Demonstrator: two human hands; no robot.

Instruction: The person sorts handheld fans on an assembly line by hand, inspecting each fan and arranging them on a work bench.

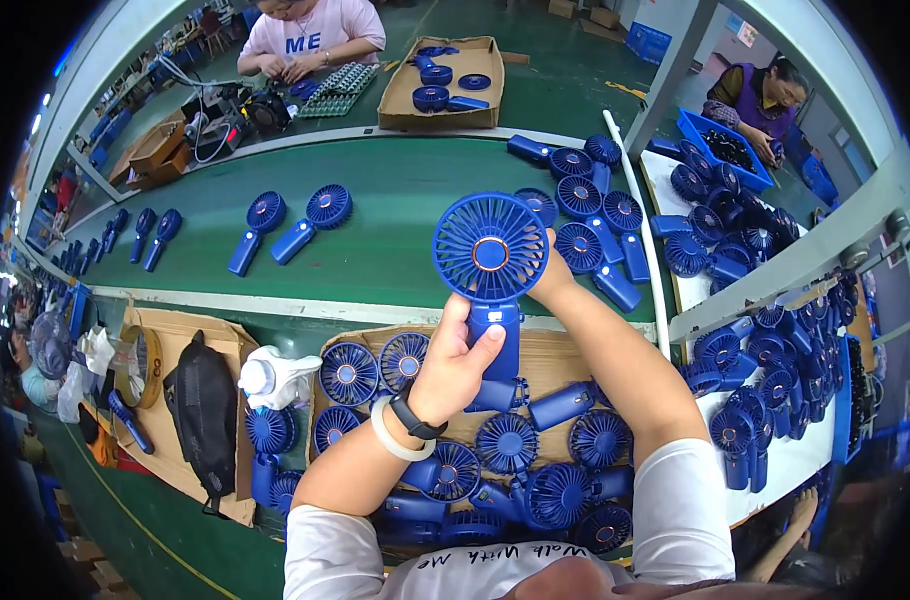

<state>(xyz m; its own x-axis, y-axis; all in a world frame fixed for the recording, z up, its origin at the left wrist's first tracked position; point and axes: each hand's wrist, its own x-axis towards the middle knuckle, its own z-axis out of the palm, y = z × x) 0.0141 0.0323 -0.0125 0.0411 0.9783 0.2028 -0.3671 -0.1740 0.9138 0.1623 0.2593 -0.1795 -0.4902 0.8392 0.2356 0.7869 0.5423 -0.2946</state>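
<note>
Green belt (pixel 390 245) beyond; blue fan (pixel 490 254) clasped in left grip (pixel 451 368), head above; right grip (pixel 548 273) behind, hold unclear.

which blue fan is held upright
The round blue plastic fan whose handle your left hand grips; those on the green belt and in the brown cardboard box lie loose.

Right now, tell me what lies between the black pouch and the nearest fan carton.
In the head view, a white bottle and, nearer the person, blue fans lie between the black pouch and fan carton.
</note>
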